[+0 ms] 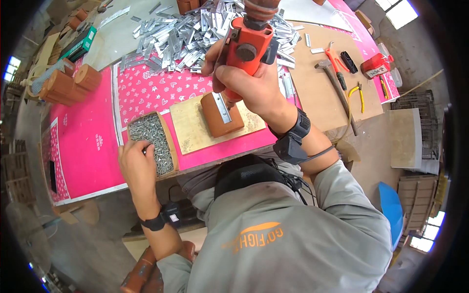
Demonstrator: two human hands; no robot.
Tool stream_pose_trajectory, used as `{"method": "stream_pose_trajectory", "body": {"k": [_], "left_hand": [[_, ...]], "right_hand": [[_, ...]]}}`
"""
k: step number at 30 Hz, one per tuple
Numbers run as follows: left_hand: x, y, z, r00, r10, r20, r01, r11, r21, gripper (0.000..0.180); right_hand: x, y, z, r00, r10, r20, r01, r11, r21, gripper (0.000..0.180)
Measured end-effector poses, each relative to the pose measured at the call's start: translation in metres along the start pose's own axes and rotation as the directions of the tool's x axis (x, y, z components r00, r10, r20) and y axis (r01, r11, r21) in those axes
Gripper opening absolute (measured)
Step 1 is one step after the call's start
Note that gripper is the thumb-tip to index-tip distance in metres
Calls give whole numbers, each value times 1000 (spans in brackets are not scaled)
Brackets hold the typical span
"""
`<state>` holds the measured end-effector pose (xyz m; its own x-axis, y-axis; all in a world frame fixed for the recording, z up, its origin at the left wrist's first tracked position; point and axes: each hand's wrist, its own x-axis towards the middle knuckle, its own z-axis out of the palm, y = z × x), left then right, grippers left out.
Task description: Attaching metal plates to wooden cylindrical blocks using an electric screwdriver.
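Behind block (222,115) — metal strips (195,34), hammer (334,80).

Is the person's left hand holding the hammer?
No, the left hand rests in the small wooden tray of silver screws, while the wooden-handled hammer lies untouched on the brown board at the right.
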<state>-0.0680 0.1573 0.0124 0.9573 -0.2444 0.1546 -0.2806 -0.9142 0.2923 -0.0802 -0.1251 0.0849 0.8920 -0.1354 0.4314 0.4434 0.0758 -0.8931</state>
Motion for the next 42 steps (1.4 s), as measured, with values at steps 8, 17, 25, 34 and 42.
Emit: {"method": "stream_pose_trajectory", "body": {"k": [8, 17, 25, 34, 42], "left_hand": [[6, -5, 9, 1000, 6, -14, -7, 997, -70, 13], [3, -6, 11, 980, -179, -81, 149, 946, -289, 15], [-2, 14, 14, 967, -216, 133, 211, 393, -895, 6], [-4, 96, 31, 951, 128, 283, 279, 49, -959, 25], [-10, 117, 45, 953, 142, 268, 266, 34, -963, 18]], "right_hand": [[-5, -2, -5, 999, -1, -33, 1, 1000, -5, 21], [0, -2, -12, 999, -8, -46, 7, 1000, -11, 22], [1, -16, -11, 994, 89, -65, -86, 995, 60, 21], [4, -34, 6, 987, 122, -104, -95, 968, 232, 19], [0, -39, 8, 993, 120, 19, -122, 978, 167, 24]]}}
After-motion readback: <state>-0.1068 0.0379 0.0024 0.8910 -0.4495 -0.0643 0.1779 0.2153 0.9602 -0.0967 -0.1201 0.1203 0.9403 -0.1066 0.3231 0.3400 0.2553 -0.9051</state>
